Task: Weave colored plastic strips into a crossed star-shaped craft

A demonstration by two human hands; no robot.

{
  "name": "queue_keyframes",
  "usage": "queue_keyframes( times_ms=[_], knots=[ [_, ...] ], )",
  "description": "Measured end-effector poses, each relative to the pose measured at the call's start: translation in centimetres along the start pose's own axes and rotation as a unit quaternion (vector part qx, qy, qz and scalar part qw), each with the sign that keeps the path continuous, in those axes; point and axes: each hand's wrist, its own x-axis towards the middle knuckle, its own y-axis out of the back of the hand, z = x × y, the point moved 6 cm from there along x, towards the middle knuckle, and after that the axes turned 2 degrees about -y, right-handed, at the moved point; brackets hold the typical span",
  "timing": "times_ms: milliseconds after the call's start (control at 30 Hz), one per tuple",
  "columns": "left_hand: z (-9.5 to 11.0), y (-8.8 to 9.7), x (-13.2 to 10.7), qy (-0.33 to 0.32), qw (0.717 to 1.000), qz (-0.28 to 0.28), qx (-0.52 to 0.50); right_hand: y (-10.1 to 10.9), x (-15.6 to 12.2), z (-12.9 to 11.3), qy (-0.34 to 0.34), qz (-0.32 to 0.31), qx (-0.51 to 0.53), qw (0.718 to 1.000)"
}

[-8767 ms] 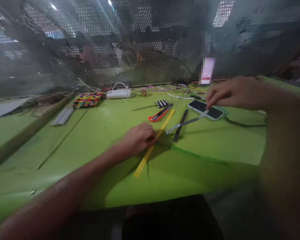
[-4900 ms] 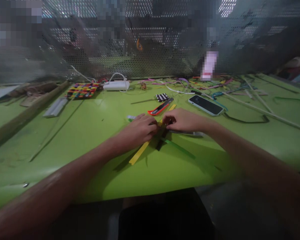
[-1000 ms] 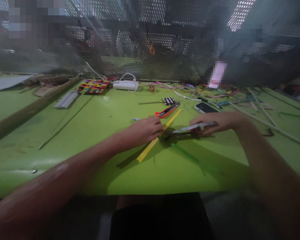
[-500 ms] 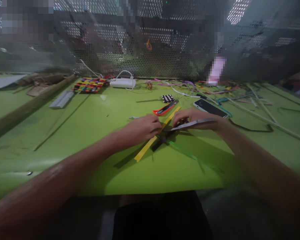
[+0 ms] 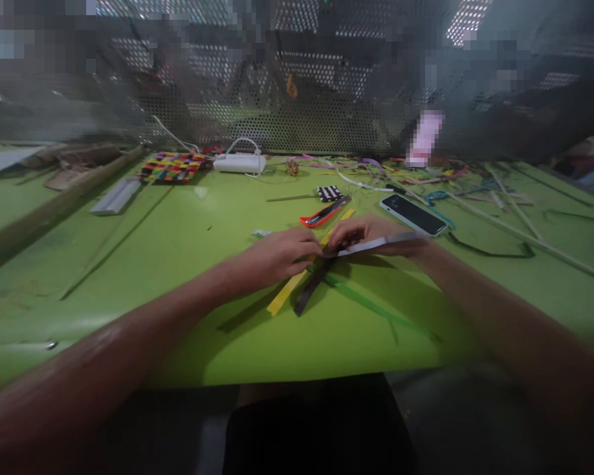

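Flat strips cross one another between my two hands, low over the green table. My left hand [image 5: 290, 254] is closed, its fingertips pinching the crossing of a yellow strip [image 5: 283, 298] and the others. My right hand [image 5: 359, 234] is closed too, its fingers at a black strip [image 5: 311, 290] close beside the yellow one. A pale grey strip [image 5: 379, 243] runs from the crossing across my right hand to the wrist. A green strip [image 5: 371, 305] trails to the lower right. My fingers hide where the strips meet.
A red utility knife [image 5: 321, 214] lies just beyond my hands, near a black-and-white woven piece [image 5: 329, 193]. On the right are a phone [image 5: 413, 214] and a bent dark strip [image 5: 490, 251]. At the back lie a colourful woven mat [image 5: 172, 167] and a white power bank-like block [image 5: 239, 163].
My right hand has come a little nearer to my left. The black strip now lies further out towards me, alongside the yellow strip. The view has shifted slightly.
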Motion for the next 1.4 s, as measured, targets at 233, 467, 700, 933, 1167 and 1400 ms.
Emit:
queue_keyframes(
  times_ms=[233,467,700,933,1167,1400],
  knots=[
    [-1.1,0.8,-0.3,0.016,0.998,0.031,-0.055,3.2,-1.1,1.1,-0.041,0.015,0.101,0.994],
    [-2.8,2.1,-0.6,0.020,0.985,0.016,-0.170,4.4,-3.2,-3.9,0.009,0.027,0.002,1.000],
    [-3.4,1.6,-1.0,0.036,0.989,-0.017,-0.143,-1.8,-1.9,-6.2,-0.002,-0.007,-0.219,0.976],
    [-3.2,1.5,-1.0,0.035,0.995,-0.023,-0.088,-2.1,-1.5,-4.7,-0.120,0.018,-0.197,0.973],
    [-3.4,1.1,-1.1,0.045,0.996,-0.014,-0.073,-1.1,-1.5,-3.7,-0.200,0.017,-0.279,0.939],
    [-2.8,1.1,-0.9,0.028,0.997,-0.014,-0.068,-2.6,-2.1,-3.9,-0.165,0.002,-0.345,0.924]
  ],
)
